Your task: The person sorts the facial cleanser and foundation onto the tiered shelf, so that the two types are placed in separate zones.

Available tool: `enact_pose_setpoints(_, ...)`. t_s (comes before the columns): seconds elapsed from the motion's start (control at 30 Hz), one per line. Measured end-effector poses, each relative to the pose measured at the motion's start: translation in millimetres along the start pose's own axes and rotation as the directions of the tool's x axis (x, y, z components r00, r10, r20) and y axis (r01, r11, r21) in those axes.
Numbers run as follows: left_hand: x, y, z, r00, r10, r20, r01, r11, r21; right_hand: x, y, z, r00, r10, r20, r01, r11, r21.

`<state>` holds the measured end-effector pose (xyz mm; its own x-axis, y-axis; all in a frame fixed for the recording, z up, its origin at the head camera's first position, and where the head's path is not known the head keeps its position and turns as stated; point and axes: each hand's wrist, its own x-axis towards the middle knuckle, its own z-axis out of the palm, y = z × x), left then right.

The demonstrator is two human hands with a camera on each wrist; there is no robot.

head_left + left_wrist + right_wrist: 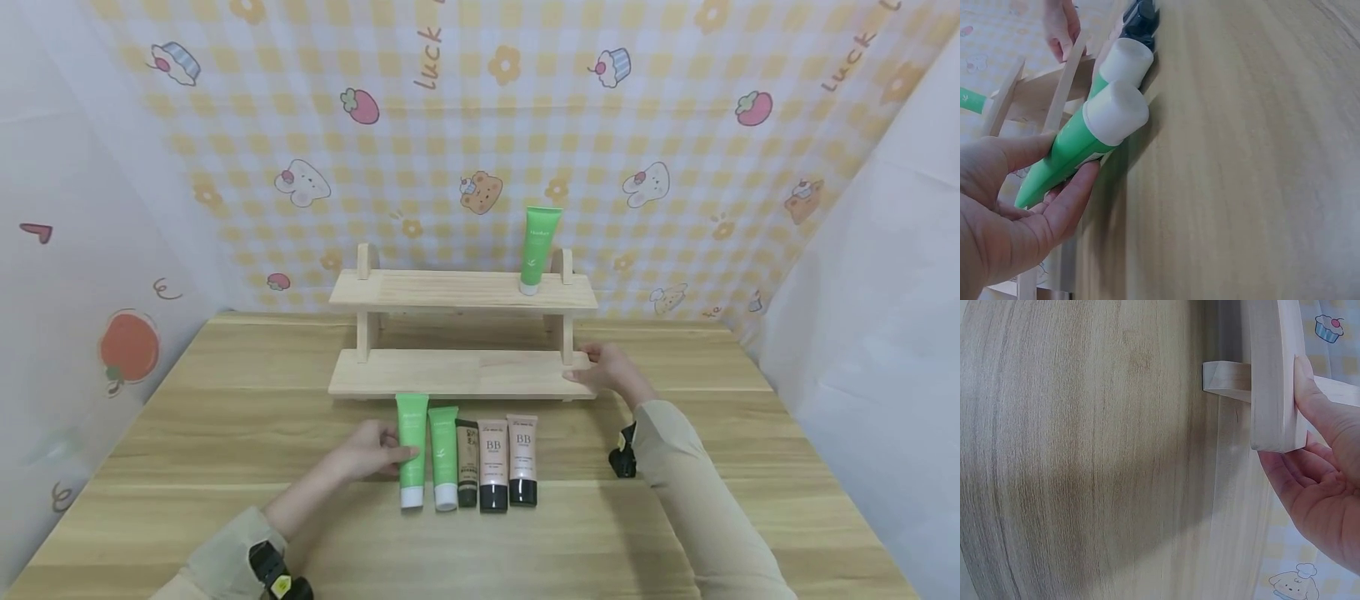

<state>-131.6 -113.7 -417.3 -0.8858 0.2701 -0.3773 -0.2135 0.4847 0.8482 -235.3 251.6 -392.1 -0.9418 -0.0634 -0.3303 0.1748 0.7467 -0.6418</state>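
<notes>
My left hand [369, 451] pinches a green squeeze tube [412, 442] with a white cap, thumb on one side and fingers on the other, as the left wrist view shows. This tube is the leftmost of a row in front of the two-tier wooden shelf [450, 375]. With my right hand [609, 372] I grip the right end of the lower board [1275, 381], thumb above and fingers below. Another green tube [538, 248] stands cap-down on the upper board, near its right end.
Beside the held tube lie a second green tube [444, 458], a dark slim tube [467, 462] and two beige BB cream tubes [492, 462] with black caps. Behind the shelf hangs a yellow checked cloth [465, 125]. White cloth [862, 275] borders the wooden table [247, 392].
</notes>
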Motion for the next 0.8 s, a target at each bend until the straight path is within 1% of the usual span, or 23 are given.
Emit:
enact_pose_setpoints(0.13, 1.9, 5.6, -2.1, 1.000, -0.007, -0.008, 0.008, 1.000, 0.017, -0.9, -1, 0, 1.000, -0.002, -0.010, 0.001, 1.000, -0.010)
enact_pose_setpoints(0.17, 2.9, 7.2, -2.7, 1.000, -0.010, -0.016, 0.011, 1.000, 0.027, -4.0, -5, 0, 1.000, 0.016, -0.008, -0.016, 1.000, -0.004)
enact_pose_setpoints(0.2, 4.1, 8.7, -3.4, 1.000, -0.010, -0.024, 0.011, 0.999, 0.039, -4.2, -5, 0, 1.000, 0.016, -0.011, -0.016, 1.000, -0.006)
enact_pose_setpoints(0.37, 10.0, 19.1, -8.8, 0.997, 0.041, -0.064, -0.032, 0.990, 0.141, -4.3, -6, 1, 1.000, 0.025, -0.018, -0.025, 1.000, -0.012)
enact_pose_setpoints(0.43, 12.4, 24.1, -11.6, 0.996, 0.065, -0.064, -0.053, 0.984, 0.172, -5.3, -7, 1, 0.999, 0.027, -0.021, -0.027, 0.999, -0.019)
enact_pose_setpoints(0.63, 21.0, 37.2, -16.5, 0.996, 0.060, -0.068, -0.046, 0.981, 0.190, -4.4, -5, 1, 0.999, 0.028, -0.026, -0.029, 0.999, -0.015)
enact_pose_setpoints(0.8, 28.5, 44.3, -19.9, 0.994, 0.086, -0.062, -0.073, 0.978, 0.197, -3.1, -4, 2, 1.000, 0.027, -0.016, -0.027, 1.000, 0.001)
